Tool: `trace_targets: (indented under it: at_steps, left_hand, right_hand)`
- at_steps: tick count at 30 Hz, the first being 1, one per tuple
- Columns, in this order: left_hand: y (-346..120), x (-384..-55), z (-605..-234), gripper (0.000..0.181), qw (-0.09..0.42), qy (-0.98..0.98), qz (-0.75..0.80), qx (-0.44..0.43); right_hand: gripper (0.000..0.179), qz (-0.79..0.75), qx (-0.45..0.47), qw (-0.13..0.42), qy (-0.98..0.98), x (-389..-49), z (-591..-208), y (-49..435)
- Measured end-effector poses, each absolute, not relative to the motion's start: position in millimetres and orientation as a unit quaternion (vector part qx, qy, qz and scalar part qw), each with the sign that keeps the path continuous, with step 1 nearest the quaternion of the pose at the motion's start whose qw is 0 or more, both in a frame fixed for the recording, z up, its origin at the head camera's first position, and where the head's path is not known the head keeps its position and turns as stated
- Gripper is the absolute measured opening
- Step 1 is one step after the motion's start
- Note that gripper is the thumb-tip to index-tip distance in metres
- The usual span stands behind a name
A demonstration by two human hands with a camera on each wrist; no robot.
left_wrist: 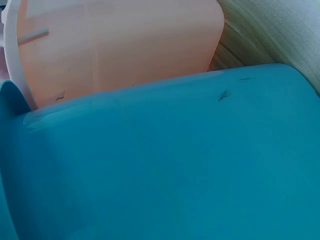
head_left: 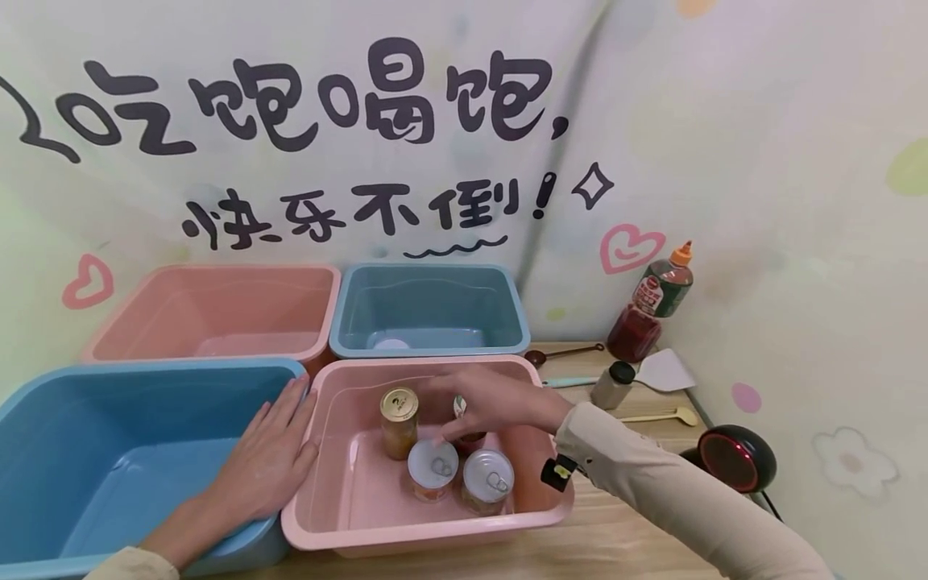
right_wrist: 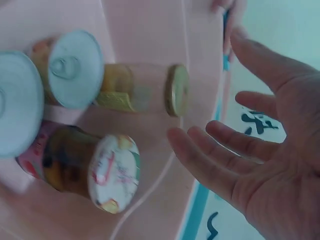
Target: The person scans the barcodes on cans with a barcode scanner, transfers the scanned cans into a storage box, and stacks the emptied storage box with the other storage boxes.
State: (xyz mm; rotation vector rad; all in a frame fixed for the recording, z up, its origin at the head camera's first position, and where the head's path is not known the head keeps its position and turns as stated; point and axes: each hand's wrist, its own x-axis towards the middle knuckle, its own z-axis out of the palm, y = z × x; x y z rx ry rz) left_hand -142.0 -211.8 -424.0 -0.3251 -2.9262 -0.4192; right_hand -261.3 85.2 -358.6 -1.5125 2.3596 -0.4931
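Observation:
My right hand (head_left: 484, 399) reaches over the front pink bin (head_left: 346, 528), its fingers spread and nothing held in them. Beneath it stand a jar with a gold lid (head_left: 399, 423), two cans with silvery pull-tab lids, one in the middle (head_left: 432, 467) and one on the right (head_left: 488, 479), and a jar with a patterned lid (right_wrist: 115, 175). The hand partly covers that last jar in the head view. My left hand (head_left: 264, 459) rests with straight fingers on the adjoining rims of the blue bin (head_left: 145, 370) and the pink bin; the left wrist view does not show it.
Behind stand another pink bin (head_left: 217, 274) and a smaller blue bin (head_left: 435, 274). At right on the wooden table lie a red sauce bottle (head_left: 648, 302), a small black-capped shaker (head_left: 614, 385), a white spatula (head_left: 663, 370) and spoons. A black round device (head_left: 738, 457) is nearby.

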Motion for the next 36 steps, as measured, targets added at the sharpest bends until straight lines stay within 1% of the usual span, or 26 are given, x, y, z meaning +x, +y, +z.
trace_targets:
  at_steps: [2,5,8,12,18,22,29,36]
  left_hand:
    - [-212,-142,-424,0.063,0.081,-0.981,-0.142,-0.107]
    - [-212,-142,-424,0.064,0.077,-0.981,-0.145,-0.104]
    - [-213,-142,-425,0.064,0.074,-0.981,-0.146,-0.101]
    - [-213,-142,-425,0.065,0.070,-0.982,-0.145,-0.098]
    - [-214,-141,-427,0.065,0.066,-0.983,-0.146,-0.095]
    - [-214,-141,-427,0.064,0.066,-0.982,-0.147,-0.098]
    - [-213,-142,-428,0.063,0.078,-0.981,-0.142,-0.105]
    - [-212,-142,-426,0.064,0.079,-0.981,-0.141,-0.105]
  right_hand:
    - [0.062,-0.157,-0.544,0.151,0.810,-257,-363,85]
    - [0.065,-0.147,-0.555,0.174,0.800,-251,-371,85]
    - [0.067,-0.138,-0.555,0.203,0.795,-247,-380,83]
    - [0.070,-0.107,-0.552,0.219,0.797,-244,-388,76]
    - [0.070,-0.027,-0.560,0.204,0.803,-245,-395,63]
    - [0.066,0.012,-0.564,0.200,0.801,-246,-403,56]
    - [0.061,0.036,-0.563,0.204,0.800,-244,-417,53]
    - [0.063,0.060,-0.561,0.202,0.801,-241,-423,51]
